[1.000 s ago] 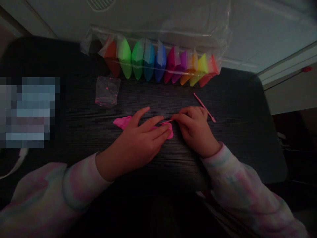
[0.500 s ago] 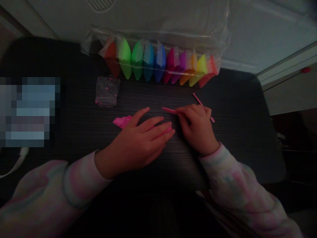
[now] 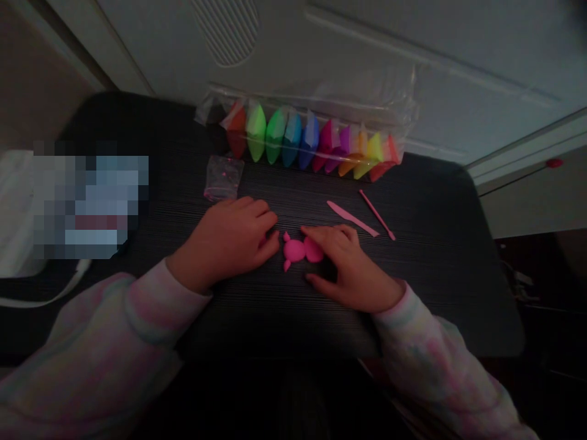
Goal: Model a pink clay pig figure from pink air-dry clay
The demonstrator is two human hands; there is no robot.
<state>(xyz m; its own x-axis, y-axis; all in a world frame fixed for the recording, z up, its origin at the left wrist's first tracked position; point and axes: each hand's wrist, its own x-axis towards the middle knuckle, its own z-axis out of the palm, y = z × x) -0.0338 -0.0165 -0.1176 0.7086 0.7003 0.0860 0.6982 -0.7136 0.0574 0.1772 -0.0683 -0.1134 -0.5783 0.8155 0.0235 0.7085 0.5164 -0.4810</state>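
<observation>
A small pink clay figure point(image 3: 294, 250) lies on the dark table, with two rounded parts and two little nubs at its left end. My right hand point(image 3: 342, 260) is around its right end, thumb and fingers apart, the fingers partly covering the right rounded part. Just left of the figure is my left hand point(image 3: 229, 241), its fingers curled and thumb close to the index finger; what they hold, if anything, is hidden. A pink plastic clay knife point(image 3: 352, 219) lies beyond my right hand, beside a thin pink modelling stick point(image 3: 376, 214).
Along the back, a clear plastic bag point(image 3: 403, 116) holds several colourful clay packets point(image 3: 275, 137). A small clear pouch point(image 3: 223, 177) with pink specks lies behind my left hand. At the left are a blurred-out object point(image 3: 105, 208) and a white cable point(image 3: 68, 284). A pale panel stands behind the table.
My right hand has let go of the clay knife, now lying beside the stick. My left hand has drawn back left and curled, uncovering the figure. The pink strip at left no longer shows. The view has shifted.
</observation>
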